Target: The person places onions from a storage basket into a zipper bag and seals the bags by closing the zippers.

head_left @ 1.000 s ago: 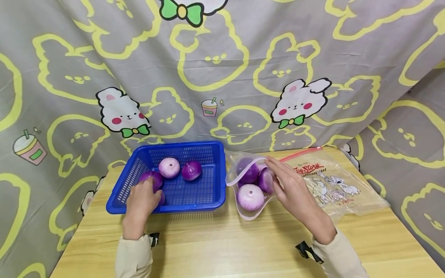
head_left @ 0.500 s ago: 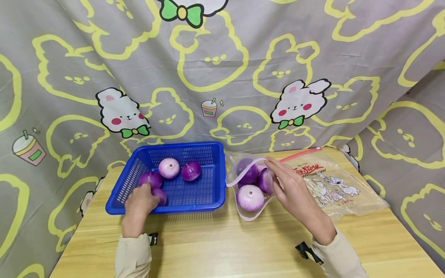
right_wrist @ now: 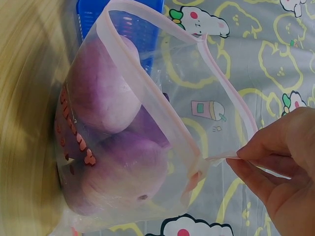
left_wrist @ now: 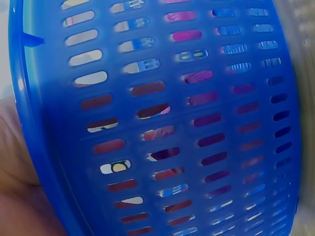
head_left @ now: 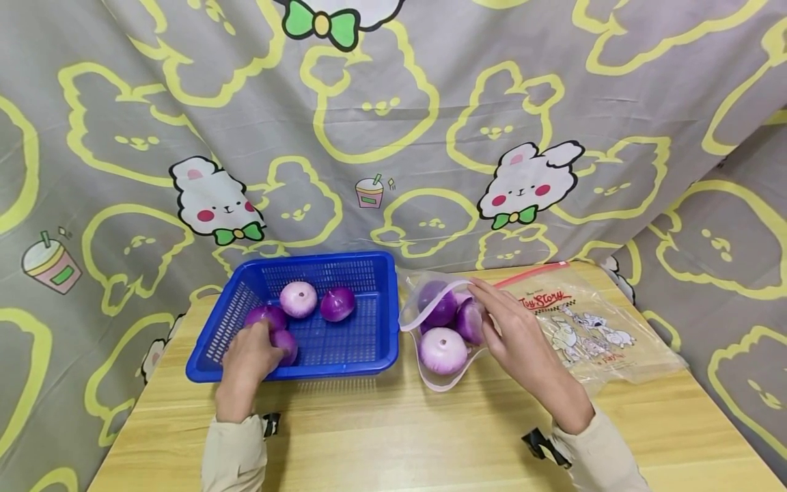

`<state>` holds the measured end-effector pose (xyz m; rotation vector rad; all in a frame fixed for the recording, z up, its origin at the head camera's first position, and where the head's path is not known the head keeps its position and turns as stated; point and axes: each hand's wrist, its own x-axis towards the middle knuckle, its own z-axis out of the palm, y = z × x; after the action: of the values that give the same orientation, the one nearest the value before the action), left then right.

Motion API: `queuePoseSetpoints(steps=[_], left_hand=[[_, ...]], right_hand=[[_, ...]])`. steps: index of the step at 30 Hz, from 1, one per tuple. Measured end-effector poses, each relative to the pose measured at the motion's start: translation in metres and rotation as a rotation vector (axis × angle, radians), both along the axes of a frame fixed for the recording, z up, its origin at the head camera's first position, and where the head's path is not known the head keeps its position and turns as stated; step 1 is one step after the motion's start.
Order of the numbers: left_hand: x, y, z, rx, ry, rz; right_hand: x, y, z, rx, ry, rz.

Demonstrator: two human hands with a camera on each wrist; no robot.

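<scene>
My left hand (head_left: pixel 246 359) reaches over the near left corner of a blue plastic basket (head_left: pixel 344 372). Its fingers and thumb grip a purple onion (head_left: pixel 286 346), partly hidden by the hand. Beside it, another purple onion (head_left: pixel 266 315) lies by the fingertips. The slotted basket wall blocks most of the left wrist view; part of the hand (left_wrist: pixel 17 172) shows past the rim. My right hand (head_left: pixel 522 338) pinches the edge of a clear zip bag (right_wrist: pixel 194 172), its mouth held wide. Inside the bag are several onions, one paler (head_left: pixel 443 350) at the opening.
A pale onion (head_left: pixel 298 300) and a purple onion (head_left: pixel 337 303) sit farther back in the basket. A second clear bag (head_left: pixel 590 321) with a red zip and printed figures lies flat at right. A patterned curtain (head_left: pixel 393 137) stands behind the wooden table (head_left: pixel 393 437).
My left hand has drawn slightly back toward the near rim and closed on the near onion, which shows more now. The right hand and bag stay put.
</scene>
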<state>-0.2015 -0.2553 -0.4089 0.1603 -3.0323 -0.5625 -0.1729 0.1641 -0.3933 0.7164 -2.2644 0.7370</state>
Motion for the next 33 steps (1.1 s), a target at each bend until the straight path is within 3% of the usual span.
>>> queuePoseSetpoints(steps=[16, 33], left_hand=[[0.000, 0.006, 0.000, -0.009, 0.055, -0.039], [0.002, 0.018, 0.006, -0.026, 0.180, -0.088]], right_hand=[[0.001, 0.000, 0.000, -0.003, -0.007, -0.009], [0.002, 0.000, 0.002, 0.005, -0.019, -0.019]])
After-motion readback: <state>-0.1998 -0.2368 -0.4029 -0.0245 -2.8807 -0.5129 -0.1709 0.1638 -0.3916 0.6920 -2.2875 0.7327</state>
